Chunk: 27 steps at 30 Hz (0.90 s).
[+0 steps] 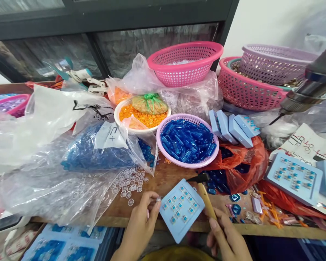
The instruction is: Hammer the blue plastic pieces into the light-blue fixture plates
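My left hand [139, 226] pinches a small clear ring [158, 198] between thumb and fingertips, at the left edge of a pale blue plastic board [182, 224]. Several blue pieces with clear rings sit set in that board, which tilts over the front edge of the wooden table [163, 192]. My right hand [226, 235] grips the wooden handle of a small hammer [206, 197], whose dark metal head [198, 177] is just above the board's upper right edge. Loose clear rings [129, 185] lie on the table near my left hand.
A lilac basket of blue pieces [187, 141], a plastic bag of blue pieces [97, 154], and a white bowl of orange pieces [141, 116] stand ahead. Pale blue boards [230, 127], pink baskets [184, 63], a red bag [241, 166] and a drill chuck [306, 94] crowd the right.
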Available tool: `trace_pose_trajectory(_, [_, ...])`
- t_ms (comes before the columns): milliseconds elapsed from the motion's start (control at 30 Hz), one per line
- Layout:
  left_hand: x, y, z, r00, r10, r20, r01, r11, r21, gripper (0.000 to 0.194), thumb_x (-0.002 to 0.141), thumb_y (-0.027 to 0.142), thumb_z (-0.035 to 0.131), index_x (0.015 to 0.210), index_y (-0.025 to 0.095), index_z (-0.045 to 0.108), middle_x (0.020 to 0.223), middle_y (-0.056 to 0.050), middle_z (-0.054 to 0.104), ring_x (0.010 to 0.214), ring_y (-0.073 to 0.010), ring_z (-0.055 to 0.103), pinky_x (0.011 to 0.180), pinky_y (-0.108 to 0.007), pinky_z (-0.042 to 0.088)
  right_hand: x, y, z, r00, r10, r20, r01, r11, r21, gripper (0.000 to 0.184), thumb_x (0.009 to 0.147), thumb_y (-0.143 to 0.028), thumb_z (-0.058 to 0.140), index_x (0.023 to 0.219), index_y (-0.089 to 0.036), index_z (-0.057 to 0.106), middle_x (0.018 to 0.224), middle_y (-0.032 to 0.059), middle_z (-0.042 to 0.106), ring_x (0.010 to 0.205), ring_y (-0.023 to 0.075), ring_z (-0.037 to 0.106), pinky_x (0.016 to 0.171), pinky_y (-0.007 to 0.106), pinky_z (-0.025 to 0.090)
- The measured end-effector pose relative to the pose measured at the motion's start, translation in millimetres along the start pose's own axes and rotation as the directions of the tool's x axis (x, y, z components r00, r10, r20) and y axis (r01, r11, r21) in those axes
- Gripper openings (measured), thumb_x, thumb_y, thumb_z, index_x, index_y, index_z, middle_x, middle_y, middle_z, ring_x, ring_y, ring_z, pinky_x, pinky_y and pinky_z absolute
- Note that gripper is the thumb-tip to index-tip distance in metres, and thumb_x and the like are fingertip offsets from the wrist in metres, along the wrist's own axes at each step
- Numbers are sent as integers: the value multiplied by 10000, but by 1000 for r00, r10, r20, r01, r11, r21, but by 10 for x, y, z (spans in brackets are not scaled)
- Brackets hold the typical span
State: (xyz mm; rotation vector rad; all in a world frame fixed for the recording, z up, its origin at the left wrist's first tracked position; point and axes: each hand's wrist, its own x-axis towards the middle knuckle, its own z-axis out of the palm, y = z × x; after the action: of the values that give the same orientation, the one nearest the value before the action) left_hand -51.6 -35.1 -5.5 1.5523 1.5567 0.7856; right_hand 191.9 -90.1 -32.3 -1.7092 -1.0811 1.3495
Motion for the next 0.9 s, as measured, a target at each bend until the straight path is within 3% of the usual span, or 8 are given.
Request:
trace_pose_trajectory(233, [-320,-93,-32,990,-44,131,64,986,-153,307,1008,523,439,990,240,556,851,-34,720,820,-202,699,737,-272,512,298,-279,108,966,-150,211,203,945,-256,629,990,-605,298,1347,-148,542,617,-12,629,582,188,633,600,291,494])
trace_pose_trajectory(333, [-379,-45,20,986,-25,166,61,976,-211,331,998,549,457,968,235,560,862,-36,706,813,-193,679,747,-267,502,466,-421,39,940,-211,268,306,869,-389,591,971,-548,316,1322,-161,591,950,115,759,918,271,723,816,382,533])
trace_pose_trajectory(400, [-376,-9,113,980,-5,197,54,968,-244,324,993,546,470,964,235,553,868,-36,705,795,-183,660,742,-259,490,580,-525,-12,917,-245,316,372,809,-455,595,957,-481,289,1350,-138,574,1270,174,703,1157,325,678,961,467,502])
trace_pose_trajectory(433, [-362,10,179,974,10,228,53,963,-265,312,990,536,476,965,233,545,881,-39,708,797,-179,656,744,-257,485,631,-577,-30,903,-257,344,404,777,-482,597,951,-450,275,1357,-123,568,1332,186,671,1212,348,653,997,505,484])
trace_pose_trajectory(600, [-185,140,603,909,107,403,36,943,-331,189,913,397,552,911,227,471,833,-38,679,780,-177,643,722,-258,480,766,-757,-50,842,-278,462,521,642,-563,557,961,-331,253,1339,-83,579,1232,234,709,1106,438,694,889,625,519])
trace_pose_trajectory(733, [-67,274,780,909,156,387,-32,951,-307,63,855,236,537,905,220,503,916,-64,694,857,-195,660,755,-273,501,784,-744,-46,797,-313,516,587,601,-542,530,987,-302,282,1414,-113,533,1421,194,613,1256,383,630,991,601,506])
trace_pose_trajectory(833, [-8,324,662,932,183,312,-100,959,-265,73,834,193,559,896,224,536,852,-30,699,779,-180,666,716,-257,506,781,-694,-44,785,-364,501,610,595,-523,511,1003,-308,288,1404,-112,536,1457,179,584,1269,349,629,1012,575,518])
trace_pose_trajectory(900, [67,314,482,966,186,179,-162,977,-139,68,850,192,576,908,227,570,838,-16,701,767,-180,668,728,-265,512,758,-655,-53,775,-419,473,628,595,-501,497,1015,-317,279,1385,-113,541,1475,164,571,1315,303,597,1042,514,521])
